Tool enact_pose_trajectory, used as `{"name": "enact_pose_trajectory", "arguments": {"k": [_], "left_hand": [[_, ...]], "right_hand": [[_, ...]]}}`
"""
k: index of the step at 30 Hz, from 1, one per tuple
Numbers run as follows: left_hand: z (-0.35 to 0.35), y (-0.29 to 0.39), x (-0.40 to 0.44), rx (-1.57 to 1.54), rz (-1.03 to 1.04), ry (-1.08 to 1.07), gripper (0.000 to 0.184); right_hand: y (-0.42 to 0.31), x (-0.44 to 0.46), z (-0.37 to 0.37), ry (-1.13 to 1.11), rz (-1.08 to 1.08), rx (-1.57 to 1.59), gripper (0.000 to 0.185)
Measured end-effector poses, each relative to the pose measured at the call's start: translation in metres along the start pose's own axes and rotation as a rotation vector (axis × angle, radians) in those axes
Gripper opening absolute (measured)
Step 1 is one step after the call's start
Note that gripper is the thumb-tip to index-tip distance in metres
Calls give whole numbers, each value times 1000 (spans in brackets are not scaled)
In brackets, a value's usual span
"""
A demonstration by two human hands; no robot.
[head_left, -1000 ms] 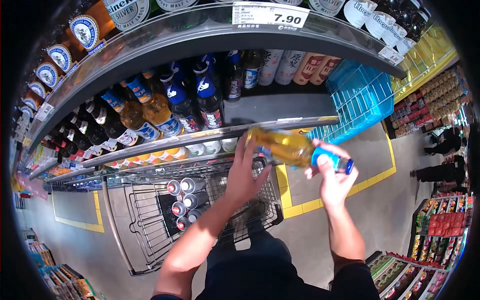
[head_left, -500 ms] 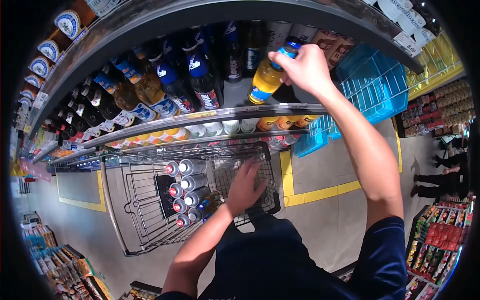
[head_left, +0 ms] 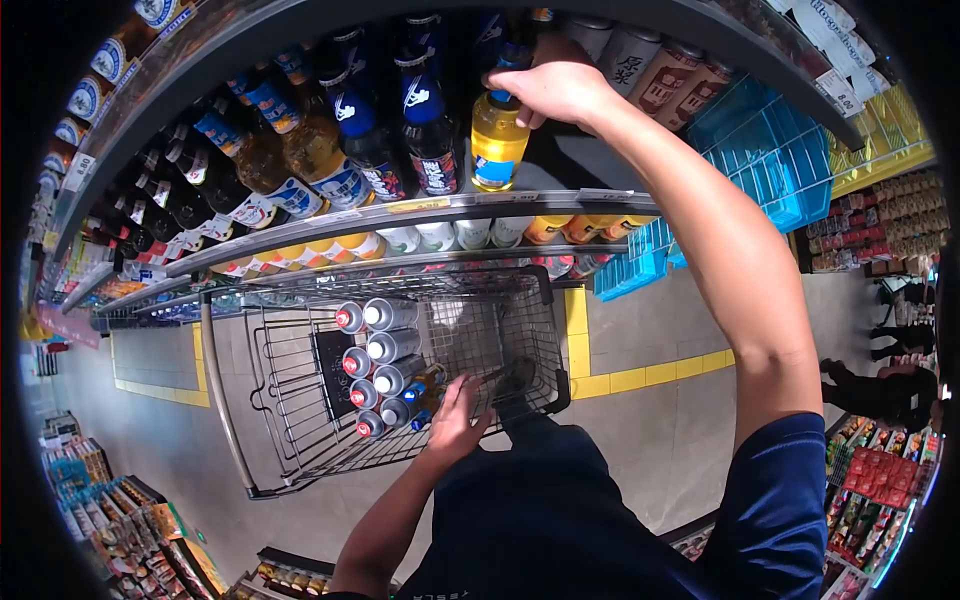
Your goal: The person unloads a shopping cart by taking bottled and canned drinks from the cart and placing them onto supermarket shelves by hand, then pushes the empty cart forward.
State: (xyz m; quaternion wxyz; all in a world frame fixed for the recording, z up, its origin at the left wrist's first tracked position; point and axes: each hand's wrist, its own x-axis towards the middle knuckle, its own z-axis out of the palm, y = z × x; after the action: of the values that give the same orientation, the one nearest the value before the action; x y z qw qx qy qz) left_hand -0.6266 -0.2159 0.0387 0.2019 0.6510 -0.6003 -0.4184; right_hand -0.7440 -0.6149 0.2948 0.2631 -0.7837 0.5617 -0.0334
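A yellow bottle with a blue label (head_left: 495, 145) stands upright at the shelf's front edge, right of a dark bottle with a blue neck (head_left: 432, 125). My right hand (head_left: 560, 85) is closed round the yellow bottle's neck. Over the near side of the shopping cart (head_left: 220, 400) hangs my left hand (head_left: 460, 420), fingers apart and holding nothing. It is beside several grey cans (head_left: 390, 345) and some blue-capped bottles (head_left: 425, 390) lying in the cart.
The shelf front (head_left: 460, 206) curves across the view, with rows of bottles at the left. Blue wire-fronted baskets (head_left: 765, 150) hang at the right. People in dark clothes (head_left: 885, 390) are at the far right. Yellow floor tape (head_left: 650, 376) runs beyond the cart.
The yellow bottle, first between both hands, has moved up to the shelf in my right hand and turned upright. My left hand has let go and moved down over the cart.
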Motion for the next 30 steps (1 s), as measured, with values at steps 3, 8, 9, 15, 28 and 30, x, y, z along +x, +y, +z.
{"name": "enact_pose_trajectory", "arguments": {"k": [3, 8, 9, 15, 28, 30], "left_hand": [[-9, 0, -5, 24, -40, -30, 62], [-25, -8, -10, 78, -62, -56, 61], [-28, -9, -11, 91, -58, -58, 61], [-36, -24, -19, 106, -96, -108, 61], [-29, -34, -42, 77, -44, -33, 55], [-29, -34, -43, 75, -54, -40, 55]], "right_hand": [[-9, -7, 1, 3, -35, -17, 62], [-11, -6, 6, 36, -86, -59, 62], [-11, -4, 9, 146, -123, -78, 63], [-4, -7, 13, 474, -198, -186, 71], [-13, -25, 2, 305, -152, -220, 67], [-6, -19, 0, 198, -160, -105, 68]]}}
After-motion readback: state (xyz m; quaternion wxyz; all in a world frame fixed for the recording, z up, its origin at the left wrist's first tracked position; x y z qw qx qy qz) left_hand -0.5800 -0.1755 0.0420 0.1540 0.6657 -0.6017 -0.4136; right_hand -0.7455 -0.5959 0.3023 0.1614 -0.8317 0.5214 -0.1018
